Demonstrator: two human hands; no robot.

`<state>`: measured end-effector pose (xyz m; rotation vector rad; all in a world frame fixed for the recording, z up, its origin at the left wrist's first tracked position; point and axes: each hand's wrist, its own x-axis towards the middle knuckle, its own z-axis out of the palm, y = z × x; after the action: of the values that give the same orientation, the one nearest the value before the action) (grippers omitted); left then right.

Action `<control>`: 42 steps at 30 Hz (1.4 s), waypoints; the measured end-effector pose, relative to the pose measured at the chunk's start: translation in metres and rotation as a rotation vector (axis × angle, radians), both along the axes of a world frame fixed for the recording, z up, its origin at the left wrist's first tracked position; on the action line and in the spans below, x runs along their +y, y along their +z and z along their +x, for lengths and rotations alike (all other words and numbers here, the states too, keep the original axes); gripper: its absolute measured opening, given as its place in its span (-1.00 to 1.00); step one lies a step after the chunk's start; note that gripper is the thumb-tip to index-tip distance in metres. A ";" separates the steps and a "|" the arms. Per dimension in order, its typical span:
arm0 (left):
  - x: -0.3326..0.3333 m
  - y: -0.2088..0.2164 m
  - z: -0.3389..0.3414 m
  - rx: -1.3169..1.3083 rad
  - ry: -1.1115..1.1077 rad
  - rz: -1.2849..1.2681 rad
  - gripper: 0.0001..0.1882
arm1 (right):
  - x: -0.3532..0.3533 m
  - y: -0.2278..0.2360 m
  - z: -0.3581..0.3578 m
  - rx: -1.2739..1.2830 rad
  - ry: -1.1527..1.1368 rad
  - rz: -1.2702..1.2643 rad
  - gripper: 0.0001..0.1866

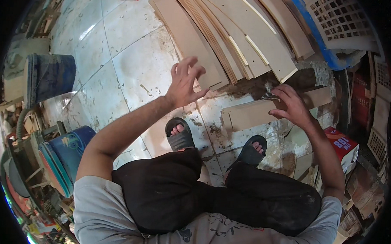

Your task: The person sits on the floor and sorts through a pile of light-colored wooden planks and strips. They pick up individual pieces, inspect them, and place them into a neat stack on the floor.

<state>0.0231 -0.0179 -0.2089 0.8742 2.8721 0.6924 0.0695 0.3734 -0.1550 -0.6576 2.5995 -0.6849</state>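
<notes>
My left hand (186,84) hangs in the air with fingers spread and bent, holding nothing, near the end of the long flat wooden boards (198,44). My right hand (293,106) is over a shorter light brown board (251,116) lying crosswise on the floor. Its thumb and fingers are apart, and nothing shows between them. By its fingertips is a small whitish and dark thing (269,91), whose kind I cannot make out. The long boards lie side by side and partly stacked, several with pale strips along their edges.
Blue buckets (50,78) stand on the left of the dirty tiled floor (133,64). To the right are a blue-edged plastic crate (343,24), a red and white box (341,144) and wood scraps. My sandalled feet (178,132) are between the hands and my knees.
</notes>
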 end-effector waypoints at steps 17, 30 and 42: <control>0.019 -0.006 0.023 -0.093 0.245 0.045 0.23 | -0.021 0.002 -0.009 0.081 0.099 0.026 -0.33; 0.012 0.018 0.030 -0.832 0.511 0.802 0.21 | -0.029 0.010 -0.010 0.067 0.083 -0.060 -0.44; 0.008 -0.007 0.013 -0.378 0.735 0.932 -0.47 | -0.106 0.060 0.003 -0.129 0.139 -0.387 -0.76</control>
<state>0.0361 -0.0099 -0.2161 -0.3698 2.3767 2.0558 0.0728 0.2676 -0.0951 -0.8655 2.2958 -1.1575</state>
